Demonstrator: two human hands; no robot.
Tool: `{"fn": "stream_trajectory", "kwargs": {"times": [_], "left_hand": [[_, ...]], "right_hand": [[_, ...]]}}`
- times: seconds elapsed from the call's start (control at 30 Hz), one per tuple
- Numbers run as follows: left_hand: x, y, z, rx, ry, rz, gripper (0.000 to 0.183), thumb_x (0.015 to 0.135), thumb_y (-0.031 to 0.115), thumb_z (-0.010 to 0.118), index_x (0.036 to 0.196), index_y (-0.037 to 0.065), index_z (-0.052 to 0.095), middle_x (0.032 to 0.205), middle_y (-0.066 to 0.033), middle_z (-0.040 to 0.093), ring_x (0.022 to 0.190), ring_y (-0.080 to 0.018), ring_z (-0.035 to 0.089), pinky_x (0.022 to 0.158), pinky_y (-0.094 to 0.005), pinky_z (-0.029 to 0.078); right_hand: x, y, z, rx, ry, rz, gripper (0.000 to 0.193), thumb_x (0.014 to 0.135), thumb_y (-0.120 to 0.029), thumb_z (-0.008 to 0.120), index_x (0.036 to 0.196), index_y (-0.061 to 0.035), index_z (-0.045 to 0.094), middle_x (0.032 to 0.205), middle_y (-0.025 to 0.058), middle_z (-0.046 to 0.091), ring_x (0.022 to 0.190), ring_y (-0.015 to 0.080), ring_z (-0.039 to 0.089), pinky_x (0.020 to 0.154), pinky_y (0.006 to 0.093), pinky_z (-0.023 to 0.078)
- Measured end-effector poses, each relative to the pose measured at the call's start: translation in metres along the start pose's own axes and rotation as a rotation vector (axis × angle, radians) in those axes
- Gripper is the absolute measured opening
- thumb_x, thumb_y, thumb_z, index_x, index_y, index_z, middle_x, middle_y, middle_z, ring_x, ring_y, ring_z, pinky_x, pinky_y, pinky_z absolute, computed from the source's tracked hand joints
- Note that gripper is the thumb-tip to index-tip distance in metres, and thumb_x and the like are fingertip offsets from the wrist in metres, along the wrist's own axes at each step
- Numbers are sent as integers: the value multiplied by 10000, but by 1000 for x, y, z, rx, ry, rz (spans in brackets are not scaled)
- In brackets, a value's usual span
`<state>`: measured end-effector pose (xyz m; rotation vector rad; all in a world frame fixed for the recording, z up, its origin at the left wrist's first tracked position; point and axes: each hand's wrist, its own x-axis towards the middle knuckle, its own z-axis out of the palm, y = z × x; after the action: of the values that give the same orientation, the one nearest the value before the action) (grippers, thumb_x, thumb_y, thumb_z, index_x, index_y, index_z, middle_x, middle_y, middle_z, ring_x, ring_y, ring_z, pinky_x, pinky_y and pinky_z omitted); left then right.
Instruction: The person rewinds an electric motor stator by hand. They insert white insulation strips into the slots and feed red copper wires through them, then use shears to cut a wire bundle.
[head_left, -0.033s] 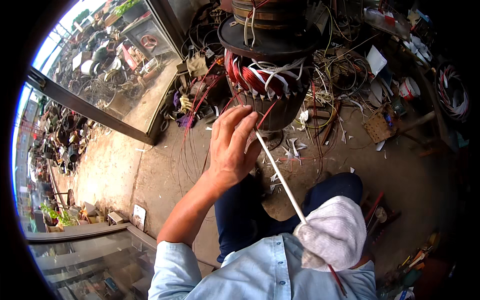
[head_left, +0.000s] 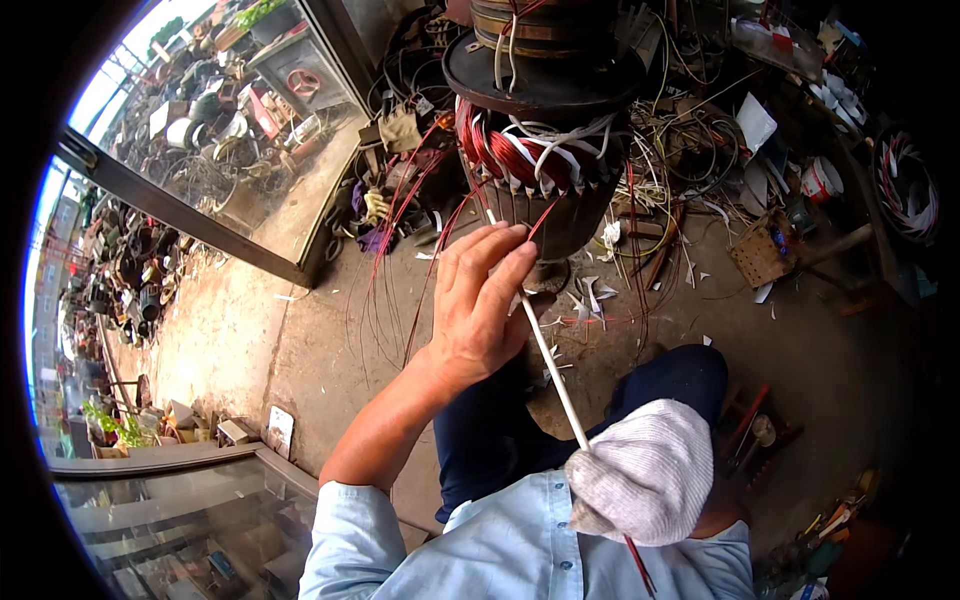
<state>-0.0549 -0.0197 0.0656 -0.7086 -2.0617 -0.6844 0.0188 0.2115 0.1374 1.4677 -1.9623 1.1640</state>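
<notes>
A long thin white sleeving tube point(head_left: 553, 370) runs slantwise from the wound motor part down to my lap. My bare left hand point(head_left: 483, 305) is closed around its upper stretch, the fingers bent just below the windings. My right hand point(head_left: 645, 475), in a pale knitted glove, grips the lower end near my shirt; its fingers are hidden by the glove and its angle. Dark red wire ends point(head_left: 638, 565) stick out below the glove. Above stands the motor part with red windings point(head_left: 497, 148), white wedges and white leads, under a dark round disc point(head_left: 540, 85).
Loose red wires point(head_left: 400, 200) hang left of the windings. White paper scraps point(head_left: 592, 296) lie on the floor. Tangled cables point(head_left: 690, 150), a perforated block point(head_left: 762, 250) and a white bucket point(head_left: 821, 179) are at right. A glass door frame point(head_left: 200, 220) stands at left.
My right hand has shifted a little left with the tube. The tube's upper end now shows beyond my left fingertips, closer to the windings. My left hand has moved slightly right and down.
</notes>
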Motion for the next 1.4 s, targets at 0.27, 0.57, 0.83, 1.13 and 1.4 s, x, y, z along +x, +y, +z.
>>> {"fn": "stream_trajectory", "kwargs": {"times": [0.27, 0.57, 0.83, 1.13, 1.4], "left_hand": [[6, 8, -24, 160, 115, 197, 145, 858, 93, 685, 952, -12, 655, 999, -171, 708, 911, -334, 704, 796, -423, 554], [-15, -48, -4, 138, 86, 13, 170, 841, 1, 687, 1008, 0, 655, 1086, -158, 705, 1014, -322, 701, 859, -381, 568], [16, -78, -5, 158, -229, -315, 318, 954, 211, 644, 1220, 39, 663, 1204, -173, 676, 1094, -354, 666, 924, -388, 525], [40, -112, 26, 75, -262, -485, 252, 936, 255, 593, 1015, 75, 751, 868, -171, 705, 853, -354, 699, 749, -420, 526], [14, -119, 28, -20, -158, -656, 300, 918, 236, 660, 1087, -2, 729, 886, -172, 740, 822, -226, 722, 751, -333, 541]], "right_hand": [[8, -38, 19, -194, -114, -59, 375, 810, -317, 765, 1069, -51, 711, 811, 18, 648, 701, 194, 629, 574, 356, 484], [17, -49, 52, -32, 54, -194, 377, 899, -319, 642, 1019, 38, 630, 681, 43, 512, 561, 186, 541, 468, 361, 384], [27, -60, 67, -131, 162, -227, 374, 851, -267, 628, 1076, 31, 641, 754, 73, 567, 625, 208, 567, 501, 356, 412], [46, -52, 66, -33, 243, -267, 321, 791, -236, 634, 987, 18, 636, 714, 78, 559, 597, 209, 556, 499, 367, 401], [20, -60, 92, 82, 145, -228, 335, 793, -267, 664, 973, 15, 650, 685, 70, 565, 590, 212, 571, 496, 364, 406]]}}
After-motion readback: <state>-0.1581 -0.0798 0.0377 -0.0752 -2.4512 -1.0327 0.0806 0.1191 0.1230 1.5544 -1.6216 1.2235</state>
